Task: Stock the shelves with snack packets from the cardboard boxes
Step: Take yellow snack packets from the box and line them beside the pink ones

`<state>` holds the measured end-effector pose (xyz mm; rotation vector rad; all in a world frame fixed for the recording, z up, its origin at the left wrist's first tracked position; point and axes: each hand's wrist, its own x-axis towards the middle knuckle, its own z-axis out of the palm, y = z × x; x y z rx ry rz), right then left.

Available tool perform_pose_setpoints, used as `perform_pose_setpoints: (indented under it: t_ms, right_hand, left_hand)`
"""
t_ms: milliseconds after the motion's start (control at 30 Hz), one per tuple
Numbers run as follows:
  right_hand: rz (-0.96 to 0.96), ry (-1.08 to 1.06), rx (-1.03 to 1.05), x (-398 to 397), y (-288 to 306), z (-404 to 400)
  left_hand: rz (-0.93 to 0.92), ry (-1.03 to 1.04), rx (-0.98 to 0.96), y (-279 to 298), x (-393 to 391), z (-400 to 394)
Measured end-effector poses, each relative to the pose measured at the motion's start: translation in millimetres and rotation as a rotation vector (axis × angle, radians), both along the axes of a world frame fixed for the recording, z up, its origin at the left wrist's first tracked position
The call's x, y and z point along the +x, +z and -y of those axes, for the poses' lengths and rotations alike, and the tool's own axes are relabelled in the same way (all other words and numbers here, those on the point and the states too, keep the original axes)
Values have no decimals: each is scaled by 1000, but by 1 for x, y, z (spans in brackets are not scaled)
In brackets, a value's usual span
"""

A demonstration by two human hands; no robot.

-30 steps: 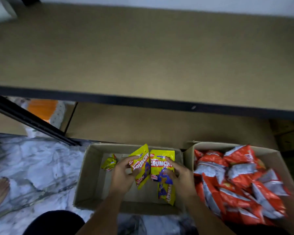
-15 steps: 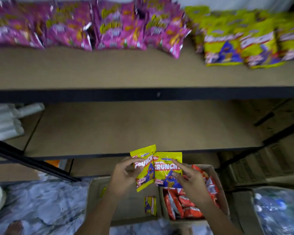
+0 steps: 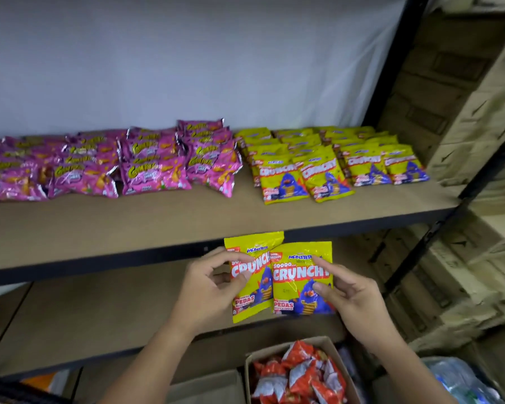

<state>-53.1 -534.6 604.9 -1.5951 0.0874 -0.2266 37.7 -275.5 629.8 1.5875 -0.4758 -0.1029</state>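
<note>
Glossy foil snack packets on matt board shelves.
Two yellow packets (image 3: 280, 275) have shiny, crinkled plastic film; pink packets (image 3: 146, 161) show silvery foil edges. The shelf board (image 3: 158, 220) looks matt, smooth brown fibreboard, edged in dark metal. The cardboard box (image 3: 274, 349) is dull paper.

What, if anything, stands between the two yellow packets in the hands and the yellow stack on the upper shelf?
Nothing visible does. The left hand and right hand hold the two yellow packets just below the upper shelf edge. Bare board lies in front of the yellow stack; the pink packets sit off to the left.
</note>
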Motion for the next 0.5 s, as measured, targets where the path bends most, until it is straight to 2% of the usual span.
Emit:
perform_pose_setpoints:
  t_ms: [267,500]
  right_hand:
    - [87,-20,-21,38,65,63]
    - [108,-76,-107,104,88,114]
  left_hand:
    - [10,-83,-34,57,49,65]
    - [51,-6,-5,70,104,111]
